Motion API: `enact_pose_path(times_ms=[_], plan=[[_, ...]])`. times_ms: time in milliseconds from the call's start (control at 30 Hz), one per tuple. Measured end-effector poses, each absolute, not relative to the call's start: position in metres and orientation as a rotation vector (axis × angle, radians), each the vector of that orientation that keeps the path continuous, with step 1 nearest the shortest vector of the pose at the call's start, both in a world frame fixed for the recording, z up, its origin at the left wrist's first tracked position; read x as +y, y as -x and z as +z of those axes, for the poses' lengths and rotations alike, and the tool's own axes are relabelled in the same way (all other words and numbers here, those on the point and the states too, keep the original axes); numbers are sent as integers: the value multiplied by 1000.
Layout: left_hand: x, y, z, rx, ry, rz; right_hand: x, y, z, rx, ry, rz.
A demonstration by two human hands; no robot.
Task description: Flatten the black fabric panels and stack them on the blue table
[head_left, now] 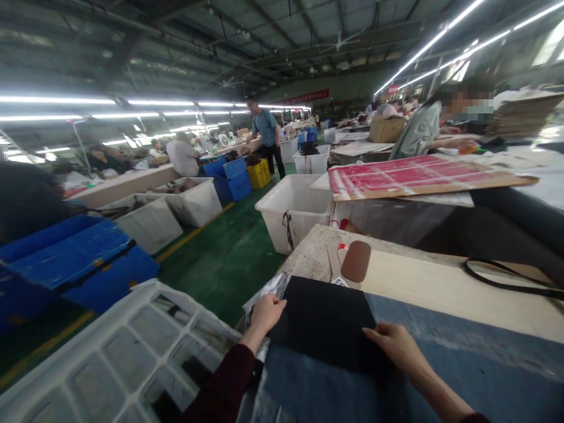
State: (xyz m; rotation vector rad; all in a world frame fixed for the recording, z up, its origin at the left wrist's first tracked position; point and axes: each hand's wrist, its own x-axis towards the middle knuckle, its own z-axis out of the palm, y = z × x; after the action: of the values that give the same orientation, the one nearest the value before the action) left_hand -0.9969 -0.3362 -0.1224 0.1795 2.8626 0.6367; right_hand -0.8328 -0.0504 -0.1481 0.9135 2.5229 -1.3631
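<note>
A black sheet of material (pixel 324 320) lies flat on a blue-grey mat (pixel 462 364) covering the near end of the workbench. My left hand (pixel 267 311) is closed on the sheet's left edge, fingers curled over it. My right hand (pixel 394 343) rests on the sheet's right lower corner with fingers bent, pressing it down. Just beyond the sheet lie a brown oval piece (pixel 356 261) and a pale strip on the wooden bench top (pixel 440 288).
A white slatted crate (pixel 110 364) stands at my lower left. White bin (pixel 293 211), blue bins (pixel 70 258) and a green aisle floor (pixel 220 258) lie ahead. A red-printed board (pixel 414 176) and a black loop (pixel 497 279) are to the right. Other people work at far benches.
</note>
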Motion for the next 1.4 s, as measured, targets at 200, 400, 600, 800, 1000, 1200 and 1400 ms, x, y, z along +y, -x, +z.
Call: enact_pose_path(times_ms=[200,400,600,800,1000,1200,1400], plan=[[-333,994,-111,2925,-212,573,-52,834,-142,2554,-916,-1373],[-310,949,-94,3062,-743,476,-55,828,-128,2569,-945,-1451],[-289,914,-111,2823,-1277,271,-52,820,-130,2455,-931,-1543],[-289,916,-128,2858,-1293,251,-17,724,-93,2534,-943,-1619],[-281,876,-114,2868,-1260,527,-13,532,-72,2853,-1118,-908],[-249,747,-102,2457,-1284,782,-65,433,-117,2898,-1087,-339],[-216,622,-109,1967,-1518,770,-62,429,-131,2887,-1143,-272]])
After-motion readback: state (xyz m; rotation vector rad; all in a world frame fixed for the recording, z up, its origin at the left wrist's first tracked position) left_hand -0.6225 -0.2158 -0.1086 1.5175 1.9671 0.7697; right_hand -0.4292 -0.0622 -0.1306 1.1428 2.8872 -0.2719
